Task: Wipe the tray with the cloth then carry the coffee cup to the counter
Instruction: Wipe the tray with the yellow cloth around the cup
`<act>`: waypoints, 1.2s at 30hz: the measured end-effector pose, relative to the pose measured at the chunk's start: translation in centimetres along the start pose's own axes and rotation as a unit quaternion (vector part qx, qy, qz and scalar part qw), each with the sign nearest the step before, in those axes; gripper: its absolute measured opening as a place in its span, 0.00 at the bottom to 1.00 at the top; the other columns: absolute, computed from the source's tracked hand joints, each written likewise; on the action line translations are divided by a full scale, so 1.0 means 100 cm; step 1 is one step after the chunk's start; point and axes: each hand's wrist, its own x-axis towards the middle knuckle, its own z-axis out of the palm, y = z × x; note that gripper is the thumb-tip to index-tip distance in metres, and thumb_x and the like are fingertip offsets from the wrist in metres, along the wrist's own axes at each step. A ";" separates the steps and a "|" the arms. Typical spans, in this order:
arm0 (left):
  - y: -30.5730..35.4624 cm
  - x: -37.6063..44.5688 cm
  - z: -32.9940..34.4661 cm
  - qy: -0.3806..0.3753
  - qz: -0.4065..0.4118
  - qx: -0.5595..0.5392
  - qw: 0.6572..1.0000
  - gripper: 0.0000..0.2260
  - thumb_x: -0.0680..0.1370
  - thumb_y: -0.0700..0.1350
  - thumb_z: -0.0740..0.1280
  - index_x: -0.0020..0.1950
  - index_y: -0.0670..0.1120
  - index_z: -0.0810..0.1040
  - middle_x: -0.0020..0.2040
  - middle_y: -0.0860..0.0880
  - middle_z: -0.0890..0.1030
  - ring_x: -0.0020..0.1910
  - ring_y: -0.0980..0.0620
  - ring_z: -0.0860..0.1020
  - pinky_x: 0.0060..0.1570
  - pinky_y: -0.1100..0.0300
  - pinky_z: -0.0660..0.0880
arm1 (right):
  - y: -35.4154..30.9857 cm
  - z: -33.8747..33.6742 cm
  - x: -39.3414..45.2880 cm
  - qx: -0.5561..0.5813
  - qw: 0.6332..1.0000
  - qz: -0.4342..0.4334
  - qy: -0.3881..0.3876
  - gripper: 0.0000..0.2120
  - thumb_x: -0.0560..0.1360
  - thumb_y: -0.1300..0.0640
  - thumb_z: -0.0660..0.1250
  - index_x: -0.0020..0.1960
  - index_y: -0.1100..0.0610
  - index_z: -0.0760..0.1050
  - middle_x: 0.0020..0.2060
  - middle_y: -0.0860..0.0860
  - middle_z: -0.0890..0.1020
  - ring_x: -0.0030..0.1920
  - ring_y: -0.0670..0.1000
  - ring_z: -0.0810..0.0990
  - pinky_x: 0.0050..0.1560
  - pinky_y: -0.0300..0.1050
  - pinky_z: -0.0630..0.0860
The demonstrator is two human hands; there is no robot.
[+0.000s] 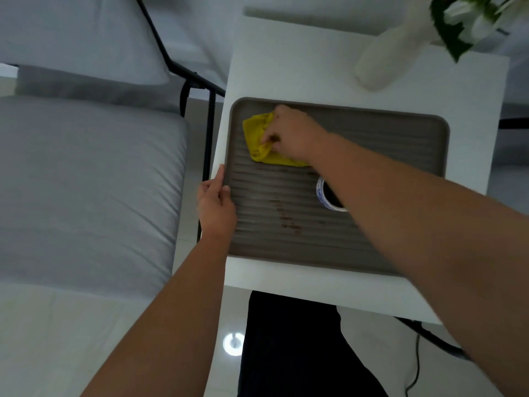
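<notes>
A grey ribbed tray [400, 138] lies on a small white table [286, 61]. My right hand [292, 133] presses a crumpled yellow cloth [257, 136] onto the tray's far left part. My left hand [216, 202] grips the tray's left rim, thumb on top. Brown stains [287, 217] mark the ribs near the tray's middle. A blue-and-white coffee cup [325, 194] with dark liquid stands on the tray, mostly hidden under my right forearm.
A white vase [383, 61] with green leaves [458, 27] stands at the table's far right. A grey cushioned sofa [86, 181] with a black metal frame [210, 124] sits to the left. My dark trousers [286, 348] and a glossy floor show below.
</notes>
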 end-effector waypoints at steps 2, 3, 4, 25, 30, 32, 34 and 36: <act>0.000 0.000 -0.001 -0.009 -0.007 -0.011 1.000 0.20 0.82 0.40 0.57 0.73 0.51 0.67 0.55 0.48 0.70 0.49 0.55 0.72 0.47 0.84 0.62 | -0.029 0.015 0.012 0.043 0.998 0.044 0.027 0.13 0.76 0.57 0.64 0.59 0.52 0.80 0.61 0.58 0.72 0.60 0.60 0.73 0.57 0.45 0.70; 0.000 0.000 -0.002 -0.014 -0.012 -0.016 1.000 0.20 0.82 0.40 0.57 0.73 0.51 0.67 0.56 0.49 0.70 0.50 0.56 0.72 0.47 0.84 0.62 | -0.041 0.023 0.014 0.059 0.995 0.067 0.050 0.14 0.76 0.59 0.62 0.59 0.53 0.79 0.62 0.58 0.72 0.61 0.60 0.72 0.57 0.45 0.71; 0.001 0.000 -0.003 -0.019 -0.017 -0.020 0.999 0.20 0.82 0.40 0.57 0.73 0.51 0.67 0.57 0.48 0.70 0.50 0.57 0.72 0.49 0.83 0.63 | -0.052 0.031 0.011 0.067 0.991 0.086 0.076 0.14 0.77 0.61 0.60 0.60 0.54 0.78 0.64 0.58 0.71 0.63 0.60 0.70 0.59 0.47 0.71; 0.011 0.005 -0.012 -0.077 -0.030 -0.115 0.990 0.22 0.78 0.33 0.56 0.66 0.53 0.74 0.46 0.66 0.80 0.46 0.66 0.78 0.51 0.68 0.76 | -0.096 0.110 -0.051 0.093 0.976 0.149 0.127 0.20 0.79 0.59 0.58 0.69 0.62 0.63 0.76 0.62 0.54 0.76 0.62 0.53 0.75 0.56 0.56; 0.006 0.005 -0.008 -0.059 -0.081 -0.128 0.987 0.21 0.80 0.40 0.59 0.72 0.53 0.70 0.66 0.48 0.75 0.63 0.56 0.75 0.66 0.54 0.71 | -0.073 0.113 -0.070 0.103 0.944 0.250 0.191 0.26 0.71 0.68 0.65 0.68 0.66 0.65 0.73 0.66 0.59 0.73 0.67 0.60 0.71 0.58 0.64; 0.003 0.005 -0.008 -0.063 -0.095 -0.133 0.985 0.20 0.79 0.42 0.59 0.71 0.56 0.70 0.64 0.49 0.75 0.62 0.55 0.76 0.65 0.51 0.73 | -0.070 0.115 -0.073 0.111 0.930 0.286 0.202 0.26 0.71 0.68 0.65 0.68 0.67 0.64 0.73 0.67 0.59 0.73 0.67 0.59 0.72 0.57 0.61; 0.003 0.006 -0.010 -0.068 -0.095 -0.139 0.983 0.20 0.78 0.45 0.59 0.69 0.60 0.71 0.64 0.49 0.76 0.62 0.54 0.76 0.64 0.49 0.73 | -0.071 0.117 -0.072 0.117 0.923 0.299 0.213 0.26 0.73 0.65 0.65 0.69 0.65 0.63 0.73 0.68 0.58 0.73 0.67 0.58 0.72 0.58 0.61; 0.002 0.007 -0.011 -0.083 -0.091 -0.150 0.981 0.21 0.79 0.43 0.59 0.70 0.58 0.70 0.64 0.48 0.77 0.62 0.53 0.77 0.65 0.50 0.73 | -0.076 0.119 -0.070 0.114 0.924 0.299 0.211 0.29 0.75 0.57 0.63 0.74 0.61 0.59 0.74 0.67 0.55 0.74 0.67 0.55 0.73 0.60 0.58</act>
